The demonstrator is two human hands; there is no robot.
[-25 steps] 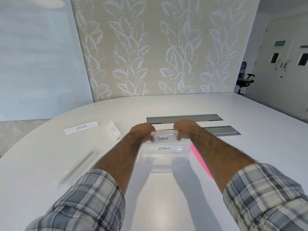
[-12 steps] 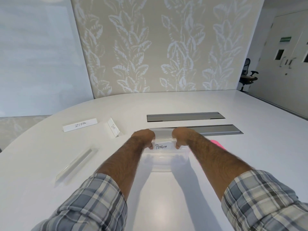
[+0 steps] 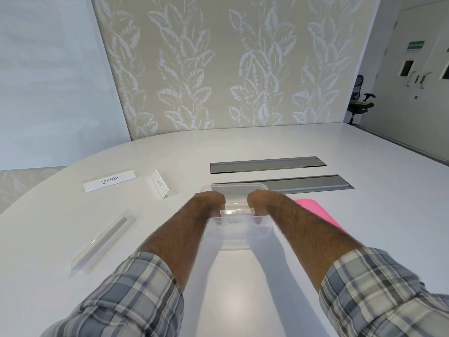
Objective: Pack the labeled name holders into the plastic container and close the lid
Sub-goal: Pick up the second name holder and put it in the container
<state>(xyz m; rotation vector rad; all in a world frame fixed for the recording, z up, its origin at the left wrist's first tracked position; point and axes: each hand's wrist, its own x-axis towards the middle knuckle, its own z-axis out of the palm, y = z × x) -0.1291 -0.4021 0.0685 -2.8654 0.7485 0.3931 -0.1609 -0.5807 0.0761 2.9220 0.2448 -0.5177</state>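
A clear plastic container (image 3: 239, 237) stands on the white table in front of me. My left hand (image 3: 209, 203) and my right hand (image 3: 261, 201) reach down into it, each gripping one end of the "Penguin" name holder (image 3: 233, 221), which now lies low inside against the near wall. Another labelled holder (image 3: 239, 212) shows just behind it. The fingertips are hidden inside the container. The pink lid (image 3: 315, 211) lies flat to the right, partly under my right forearm. Left of the container lie the "Zebra" holder (image 3: 109, 184), the "Bear" holder (image 3: 159, 186) and a clear holder (image 3: 103, 242).
Two grey recessed cable trays (image 3: 267, 164) (image 3: 315, 184) sit in the table just beyond the container. A patterned wall stands behind the table, and an office chair (image 3: 360, 103) is by the doors at far right.
Both hands have lowered the "Penguin" holder from above the rim down into the container. The view has shifted a little, showing more of the pink lid.
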